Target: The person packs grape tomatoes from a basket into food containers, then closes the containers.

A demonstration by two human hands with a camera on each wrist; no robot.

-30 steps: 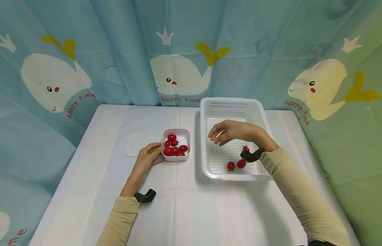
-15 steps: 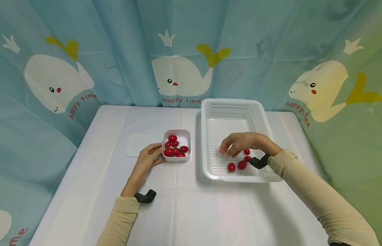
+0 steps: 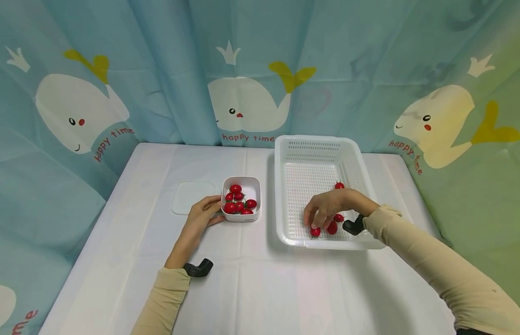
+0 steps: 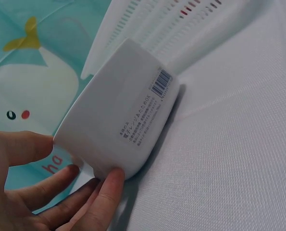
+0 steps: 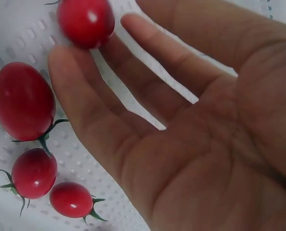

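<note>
In the head view, my left hand [image 3: 201,217] rests against the left side of a small white container [image 3: 253,186]. In the left wrist view, its fairly straight fingers touch the container's rim and lower wall. Several cherry tomatoes [image 3: 236,188] lie inside. My right hand [image 3: 324,208] is down inside a white plastic basket [image 3: 281,200], fingers spread and pointing downward. Its fingertips are at a front cherry tomato [image 3: 314,231]; the right wrist view shows this cherry tomato [image 5: 86,21] by the fingertips, not clasped. Beside the hand lie more cherry tomatoes [image 5: 23,101] with green stems.
A flat translucent lid [image 3: 192,197] lies on the white-covered table [image 3: 226,288], left of the container. Toward the basket's right wall is another cherry tomato [image 3: 339,185]. A curtain with whale prints [image 3: 247,102] hangs behind and around the table.
My right hand has come down and toward the near side of the basket, reaching the front cherry tomato. My left hand keeps its place at the container.
</note>
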